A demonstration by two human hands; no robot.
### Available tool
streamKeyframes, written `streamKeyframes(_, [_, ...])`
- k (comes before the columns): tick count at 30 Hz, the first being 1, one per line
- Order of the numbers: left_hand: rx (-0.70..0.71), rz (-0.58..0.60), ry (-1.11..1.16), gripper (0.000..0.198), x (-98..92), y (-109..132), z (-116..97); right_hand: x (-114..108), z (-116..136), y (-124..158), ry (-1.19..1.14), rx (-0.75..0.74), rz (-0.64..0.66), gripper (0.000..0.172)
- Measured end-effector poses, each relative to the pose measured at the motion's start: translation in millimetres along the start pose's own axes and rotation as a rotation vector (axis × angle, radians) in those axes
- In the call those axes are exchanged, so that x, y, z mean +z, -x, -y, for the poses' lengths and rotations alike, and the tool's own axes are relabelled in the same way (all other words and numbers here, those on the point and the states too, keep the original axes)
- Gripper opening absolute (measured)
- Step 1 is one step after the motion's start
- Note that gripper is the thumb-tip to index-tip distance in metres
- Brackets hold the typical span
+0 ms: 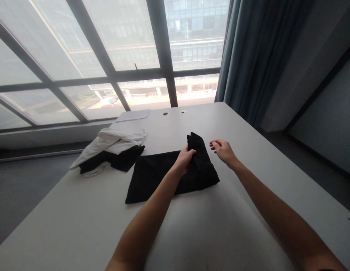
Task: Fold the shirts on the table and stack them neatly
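Observation:
A black cloth point(152, 173) lies folded on the white table point(87, 218), its right end lifted and bent over. My left hand point(184, 160) grips that raised part, thumb on top and the other fingers mostly hidden behind the fabric. Just right of the cloth, my right hand point(222, 150) hovers without touching it, fingers loosely curved and apart, holding nothing.
To the left, a white garment point(115, 141) rests partly over another black garment point(124, 158). Papers point(133, 115) lie at the table's far edge, near two round cable holes. Windows stand beyond, with a blue-grey curtain point(245, 60) at the right.

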State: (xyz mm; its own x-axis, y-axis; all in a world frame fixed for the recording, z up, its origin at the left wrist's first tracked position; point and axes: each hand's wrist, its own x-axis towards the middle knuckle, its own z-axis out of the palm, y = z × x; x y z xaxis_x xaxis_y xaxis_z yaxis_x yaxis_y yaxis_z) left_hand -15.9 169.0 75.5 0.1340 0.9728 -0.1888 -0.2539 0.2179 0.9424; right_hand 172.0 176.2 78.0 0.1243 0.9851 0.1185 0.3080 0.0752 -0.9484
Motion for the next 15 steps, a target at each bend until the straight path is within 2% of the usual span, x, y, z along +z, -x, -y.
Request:
streamKeyframes(3, [0.016, 0.002, -0.003, 0.035, -6.7, 8, -21, 1, 12, 16, 0.077, -0.241, -0.033, 0.032])
streamKeyframes(9, [0.072, -0.020, -0.038, 0.032, -28.5, 32, -69, 18, 38, 73, 0.106, -0.555, -0.015, 0.043])
streamKeyframes(12, [0.097, -0.043, -0.013, 0.033, -41.6, 41, -85, 43, 31, 102, 0.216, -0.703, 0.036, 0.066])
streamKeyframes(14, [0.092, -0.071, -0.007, 0.033, -51.8, 45, -92, 64, 16, 115, 0.289, -0.701, 0.037, 0.086])
streamKeyframes(15, [0.087, -0.087, -0.008, 0.033, -57.3, 46, -96, 75, 7, 120, 0.311, -0.672, 0.016, 0.090])
